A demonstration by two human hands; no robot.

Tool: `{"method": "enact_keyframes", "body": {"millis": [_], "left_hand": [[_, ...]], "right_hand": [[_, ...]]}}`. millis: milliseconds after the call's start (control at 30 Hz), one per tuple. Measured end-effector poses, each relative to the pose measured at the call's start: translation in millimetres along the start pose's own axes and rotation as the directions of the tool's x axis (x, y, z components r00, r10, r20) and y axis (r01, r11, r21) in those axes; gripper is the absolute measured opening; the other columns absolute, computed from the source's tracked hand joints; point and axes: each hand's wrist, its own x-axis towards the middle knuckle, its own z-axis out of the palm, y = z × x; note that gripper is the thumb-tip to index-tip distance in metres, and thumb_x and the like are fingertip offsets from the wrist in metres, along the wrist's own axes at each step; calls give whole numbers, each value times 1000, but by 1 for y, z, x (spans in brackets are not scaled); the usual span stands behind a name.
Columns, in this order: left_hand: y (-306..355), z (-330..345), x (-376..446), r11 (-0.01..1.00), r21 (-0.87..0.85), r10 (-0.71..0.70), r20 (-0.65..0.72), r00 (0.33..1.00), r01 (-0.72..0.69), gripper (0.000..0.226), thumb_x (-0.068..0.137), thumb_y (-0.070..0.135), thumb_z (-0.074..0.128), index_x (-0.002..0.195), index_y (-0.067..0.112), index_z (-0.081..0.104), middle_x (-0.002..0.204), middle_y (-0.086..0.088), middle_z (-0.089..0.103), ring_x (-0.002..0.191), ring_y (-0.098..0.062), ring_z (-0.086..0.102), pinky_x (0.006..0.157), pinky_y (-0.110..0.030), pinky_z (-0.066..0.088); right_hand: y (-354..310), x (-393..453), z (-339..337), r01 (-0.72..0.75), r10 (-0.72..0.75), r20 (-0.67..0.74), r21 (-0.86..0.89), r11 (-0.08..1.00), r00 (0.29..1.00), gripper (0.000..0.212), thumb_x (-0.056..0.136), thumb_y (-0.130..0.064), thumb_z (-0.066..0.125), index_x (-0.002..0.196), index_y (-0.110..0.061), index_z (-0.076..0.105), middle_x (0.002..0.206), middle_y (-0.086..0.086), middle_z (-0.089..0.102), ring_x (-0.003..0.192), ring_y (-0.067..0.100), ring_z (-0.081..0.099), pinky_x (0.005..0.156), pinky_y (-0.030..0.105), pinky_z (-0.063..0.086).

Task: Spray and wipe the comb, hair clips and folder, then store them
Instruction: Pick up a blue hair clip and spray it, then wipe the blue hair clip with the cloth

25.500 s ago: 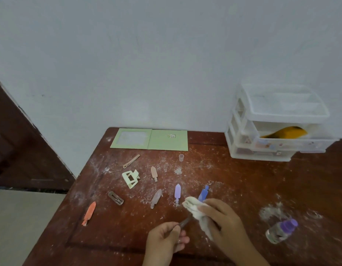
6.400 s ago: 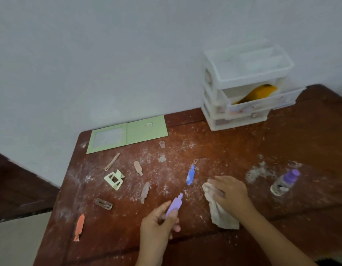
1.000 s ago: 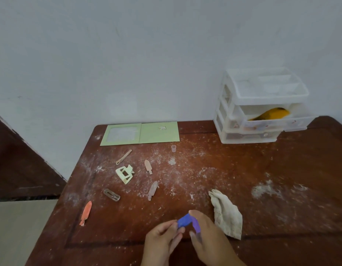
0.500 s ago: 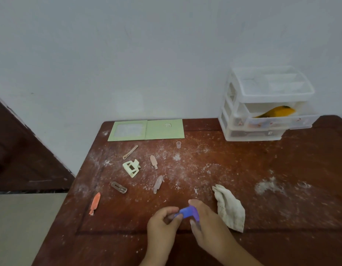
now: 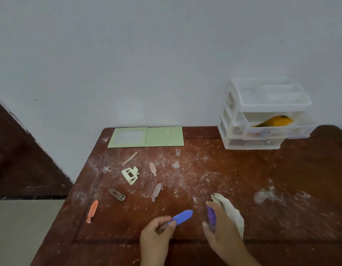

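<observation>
My left hand (image 5: 156, 233) pinches a blue hair clip (image 5: 182, 216) by its end, just above the table's front. To its right, my right hand (image 5: 222, 233) grips a small spray bottle whose purple cap (image 5: 211, 216) shows between thumb and fingers. A crumpled white cloth (image 5: 230, 211) lies behind that hand. Loose clips lie on the dusty table: orange (image 5: 92, 210), brown (image 5: 117, 194), a green claw clip (image 5: 130, 174), pale pink (image 5: 156, 191) and two beige ones (image 5: 152, 168). The green folder (image 5: 147, 136) lies open at the back. An orange comb (image 5: 273, 120) sits in the drawer unit.
A white plastic drawer unit (image 5: 258, 143) stands at the back right against the wall, its middle drawer pulled out. A tiny clear cap (image 5: 178, 152) stands near the folder. White powder streaks the wooden table (image 5: 281, 189). The table's left edge drops to the floor.
My hands have drawn apart: the blue clip has moved left, away from the purple-capped bottle it was held against. The rest has not moved.
</observation>
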Motion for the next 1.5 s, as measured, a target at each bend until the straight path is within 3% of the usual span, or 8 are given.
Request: {"method": "enact_keyframes", "body": {"millis": [200, 433, 700, 833, 933, 1200, 1367, 1500], "left_hand": [[3, 6, 4, 981, -148, -119, 46, 992, 124, 26, 87, 1, 55, 112, -6, 59, 96, -8, 62, 90, -18, 54, 89, -27, 36], [-3, 29, 14, 930, -251, -241, 129, 962, 267, 13, 88, -7, 48, 94, -7, 60, 76, -12, 60, 70, -20, 56, 60, -15, 53], [-4, 41, 22, 941, -169, -261, 185, 948, 292, 13, 83, -12, 52, 89, -5, 62, 76, -13, 62, 66, -18, 59, 47, -8, 51], [-2, 41, 26, 927, -172, -301, 192, 934, 334, 13, 83, -13, 51, 79, -3, 58, 73, -15, 62, 57, -15, 65, 47, -8, 51], [-2, 42, 25, 913, -179, -332, 197, 923, 366, 13, 84, -13, 50, 82, -3, 58, 76, -16, 62, 59, -16, 65, 48, -8, 51], [2, 37, 21, 919, -105, -357, 196, 914, 381, 10, 81, -1, 62, 76, 8, 63, 63, -4, 69, 66, -16, 64, 45, -14, 50], [8, 32, 20, 916, -195, -326, 147, 934, 350, 12, 79, -5, 63, 74, 7, 63, 60, -7, 66, 45, -7, 63, 41, -12, 49], [17, 32, 10, 960, -159, -198, 189, 962, 229, 21, 79, -6, 61, 68, 10, 67, 51, -2, 67, 50, -7, 63, 46, -12, 50]], "right_hand": [[45, 19, -41, -265, 281, -28, 254, 930, 959, 74, 84, -7, 61, 142, -16, 17, 74, -3, 51, 60, 14, 49, 55, 21, 38], [114, 22, -59, -370, 515, -392, 389, 844, 762, 24, 80, -2, 65, 95, -2, 46, 68, 2, 46, 66, 26, 49, 54, 27, 34], [125, 12, -40, -410, 616, -379, 497, 765, 691, 67, 69, -8, 77, 124, -3, 40, 121, 21, 48, 111, 35, 48, 91, 38, 40], [96, -7, -43, -175, 226, -720, 146, 974, 656, 57, 73, -16, 71, 119, 5, 43, 117, 32, 47, 113, 33, 42, 98, 35, 35], [88, -11, -20, 95, -140, -652, -105, 990, 745, 30, 89, -32, 48, 101, -5, 48, 97, 26, 58, 101, 27, 47, 101, 18, 31], [86, 28, 36, -34, 17, -101, -170, 985, 995, 55, 48, -22, 86, 98, -15, 64, 80, 4, 65, 67, 25, 63, 52, 30, 49], [60, 28, 26, 170, -103, -332, 180, 969, 938, 30, 69, -17, 58, 99, -14, 65, 90, -5, 67, 82, 11, 57, 67, 15, 48], [27, 23, 26, 412, -383, -170, 186, 892, 908, 23, 83, -31, 51, 106, -26, 54, 103, -20, 49, 97, -1, 43, 93, 5, 29]]}}
